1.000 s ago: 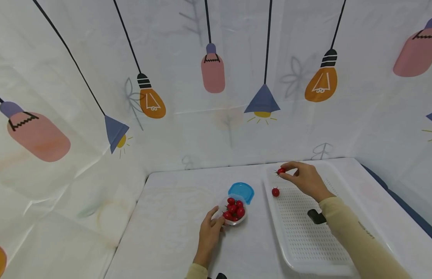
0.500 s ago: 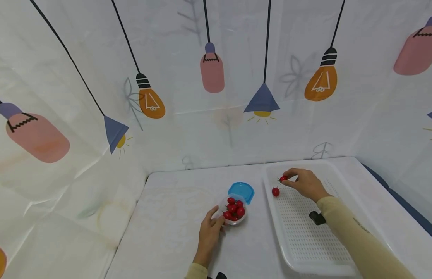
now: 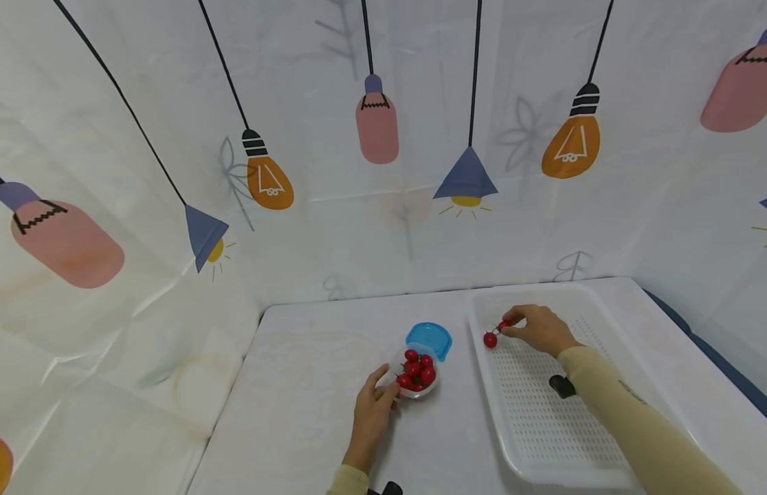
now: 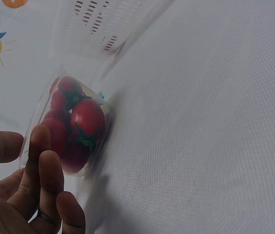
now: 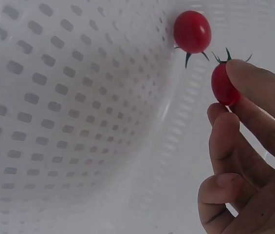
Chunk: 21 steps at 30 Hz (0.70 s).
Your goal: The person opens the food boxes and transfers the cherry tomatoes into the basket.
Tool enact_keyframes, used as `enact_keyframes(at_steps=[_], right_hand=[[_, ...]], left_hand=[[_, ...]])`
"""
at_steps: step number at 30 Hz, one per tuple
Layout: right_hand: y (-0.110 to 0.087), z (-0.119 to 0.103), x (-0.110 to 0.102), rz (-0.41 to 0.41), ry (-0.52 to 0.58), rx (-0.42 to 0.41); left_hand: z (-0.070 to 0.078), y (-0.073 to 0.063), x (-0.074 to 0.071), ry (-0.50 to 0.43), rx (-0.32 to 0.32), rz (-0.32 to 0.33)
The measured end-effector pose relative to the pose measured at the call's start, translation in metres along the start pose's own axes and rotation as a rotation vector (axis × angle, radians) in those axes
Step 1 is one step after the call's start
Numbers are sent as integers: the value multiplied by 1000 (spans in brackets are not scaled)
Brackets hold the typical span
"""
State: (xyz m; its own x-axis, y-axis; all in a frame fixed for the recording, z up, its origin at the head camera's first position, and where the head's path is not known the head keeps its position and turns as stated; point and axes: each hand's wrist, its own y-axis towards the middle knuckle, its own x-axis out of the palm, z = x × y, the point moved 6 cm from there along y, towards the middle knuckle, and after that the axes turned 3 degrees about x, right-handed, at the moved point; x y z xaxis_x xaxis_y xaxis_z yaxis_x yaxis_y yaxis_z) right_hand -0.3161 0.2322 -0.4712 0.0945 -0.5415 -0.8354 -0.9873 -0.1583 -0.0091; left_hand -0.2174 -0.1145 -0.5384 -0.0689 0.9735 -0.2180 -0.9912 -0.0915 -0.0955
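Note:
Between thumb and fingers my right hand (image 3: 541, 330) pinches a cherry tomato (image 5: 222, 84) with a green stem, inside the white perforated basket (image 3: 504, 440). Close beside it another cherry tomato (image 3: 490, 339) lies near the basket's left side; in the right wrist view a small gap shows between the two fruits. My left hand (image 3: 372, 416) grips the near left edge of a small clear plastic box (image 4: 34, 117) on the table. Several red cherry tomatoes (image 4: 87, 118) with green stems fill that box.
A blue lid (image 3: 429, 337) lies on the white table (image 3: 297, 399) just behind the clear box. The basket stands to the right of the box. A white printed sheet (image 3: 334, 234) hangs behind the table.
My right hand has moved a little towards me and down with its tomato, closer to the one lying in the basket. The left hand and the clear box have stayed put.

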Motion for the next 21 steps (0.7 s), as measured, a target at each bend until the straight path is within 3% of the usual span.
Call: enact_keyframes(at_steps=[21], right_hand=[[2,10,17,-74,-72,29]], left_hand=[[-2,1,-1,8,-15,2]])
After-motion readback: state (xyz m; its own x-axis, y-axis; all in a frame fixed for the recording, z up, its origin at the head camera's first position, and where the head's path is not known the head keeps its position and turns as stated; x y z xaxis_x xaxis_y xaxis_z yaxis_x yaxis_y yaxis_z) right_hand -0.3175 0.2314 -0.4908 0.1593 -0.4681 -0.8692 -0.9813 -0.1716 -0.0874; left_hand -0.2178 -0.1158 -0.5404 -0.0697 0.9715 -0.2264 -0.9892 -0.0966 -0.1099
